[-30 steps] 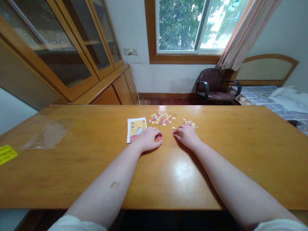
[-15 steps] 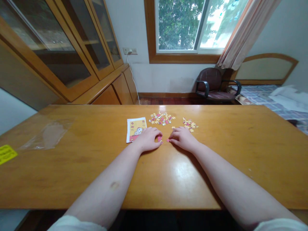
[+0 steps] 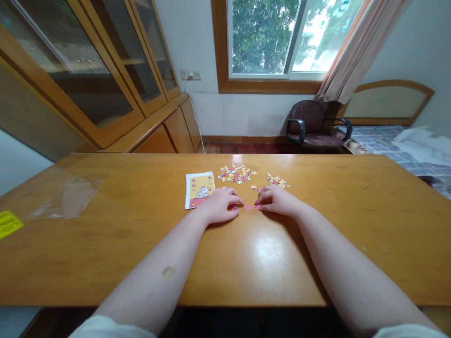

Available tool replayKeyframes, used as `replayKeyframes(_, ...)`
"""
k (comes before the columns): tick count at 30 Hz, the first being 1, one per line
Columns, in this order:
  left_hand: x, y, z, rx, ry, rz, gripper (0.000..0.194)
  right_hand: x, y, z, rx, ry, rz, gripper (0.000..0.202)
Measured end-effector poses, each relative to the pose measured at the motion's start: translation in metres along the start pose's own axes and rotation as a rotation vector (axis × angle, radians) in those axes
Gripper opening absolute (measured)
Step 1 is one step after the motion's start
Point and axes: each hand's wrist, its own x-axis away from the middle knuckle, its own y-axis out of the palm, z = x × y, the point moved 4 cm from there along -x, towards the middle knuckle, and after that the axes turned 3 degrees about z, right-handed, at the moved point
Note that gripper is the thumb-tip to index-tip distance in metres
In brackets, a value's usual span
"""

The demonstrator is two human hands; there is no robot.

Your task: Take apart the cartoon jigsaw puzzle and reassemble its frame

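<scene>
My left hand (image 3: 221, 205) rests on the table with fingers curved and thumb apart, around a pink puzzle piece (image 3: 234, 207) that they partly cover. Fingers and thumb of my right hand (image 3: 276, 199) come together at another pink puzzle piece (image 3: 257, 207), partly hidden by the fingertips. Between the two hands a pink puzzle piece (image 3: 247, 207) lies flat on the wood. Left of my left hand is a picture card (image 3: 197, 181) with a white border and a white animal on yellow and pink; the hand overlaps its lower right corner.
Beyond my hands lies a pile of yellow, pink and white puzzle pieces (image 3: 235, 173). A smaller, mostly yellow pile (image 3: 278, 180) sits behind my right hand. On the wooden table (image 3: 141, 263), a clear plastic bag (image 3: 70, 197) and a yellow label (image 3: 9, 224) are at the left.
My right hand has moved a little to the right. A pink piece now shows between the hands, and my left fingertips reach slightly further right.
</scene>
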Motion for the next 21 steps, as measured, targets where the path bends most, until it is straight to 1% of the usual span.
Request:
replayKeyframes(3,0.001,0.001,0.004,0.027,0.041,-0.04,0.028,-0.001,0.0,0.0,0.024,0.02,0.008,0.01)
replayKeyframes(8,0.001,0.001,0.005,0.046,0.042,-0.067,0.028,-0.003,0.0,0.0,0.004,0.051,0.023,0.008)
replayKeyframes(10,0.0,0.001,0.005,0.048,0.052,-0.064,0.028,-0.004,-0.001,0.006,-0.026,0.148,0.086,0.012)
replayKeyframes(13,0.0,0.001,0.003,0.02,0.047,-0.033,0.028,0.0,-0.01,0.024,0.013,0.405,0.314,0.021)
replayKeyframes(15,0.0,0.001,-0.002,-0.016,0.004,-0.006,0.029,0.003,-0.017,0.034,0.093,0.527,0.45,0.024)
replayKeyframes(17,0.0,0.002,-0.008,-0.041,-0.048,0.006,0.033,0.006,-0.02,0.04,0.153,0.585,0.493,0.025)
replayKeyframes(19,0.0,0.004,-0.012,-0.053,-0.077,0.005,0.039,0.007,-0.022,0.043,0.179,0.628,0.474,0.027)
replayKeyframes(21,0.0,0.005,-0.013,-0.063,-0.081,0.001,0.041,0.009,-0.022,0.044,0.186,0.666,0.451,0.028)
